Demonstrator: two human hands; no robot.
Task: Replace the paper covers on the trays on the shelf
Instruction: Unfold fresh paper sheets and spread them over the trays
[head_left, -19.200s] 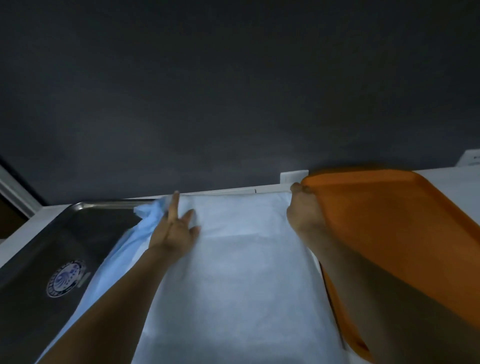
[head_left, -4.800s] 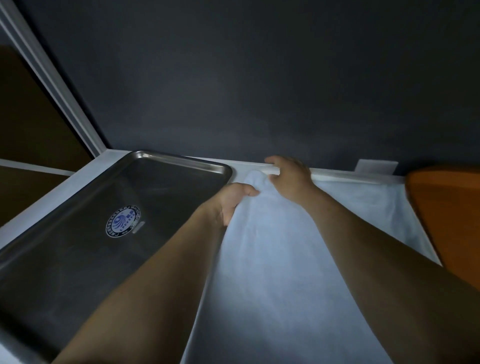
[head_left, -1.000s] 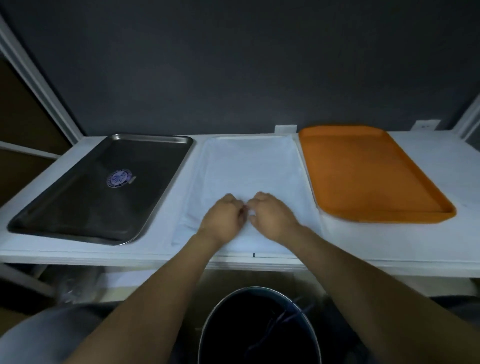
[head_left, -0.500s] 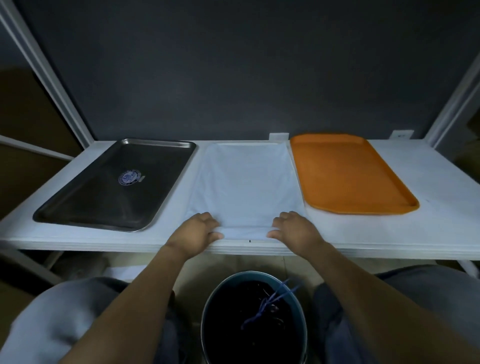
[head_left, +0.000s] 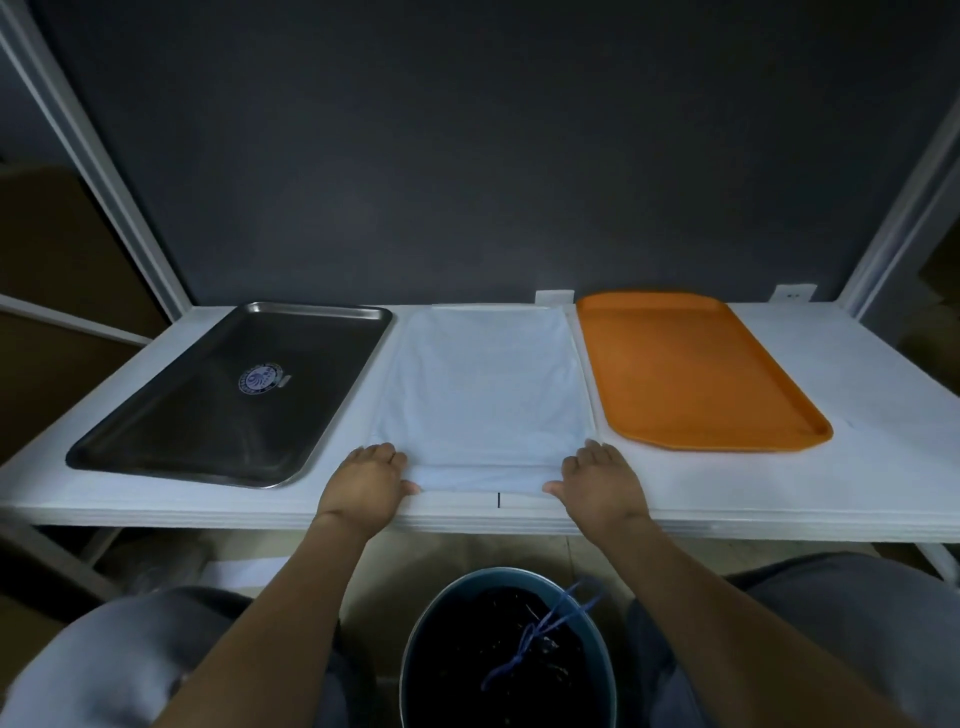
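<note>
Pinching near corners of paper cover with left hand, right hand. Could tear or skew if tugged unevenly.

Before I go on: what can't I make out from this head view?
Middle tray: wholly hidden under the paper cover; its material cannot be told.
Left hand and right hand at the cover's near corners: pinching or only pressing is unclear, since the hands' backs hide the fingers' undersides.
Emblem on the steel tray: too small to read.
Bucket contents: too dark; near rim cut off by the bottom edge.
</note>
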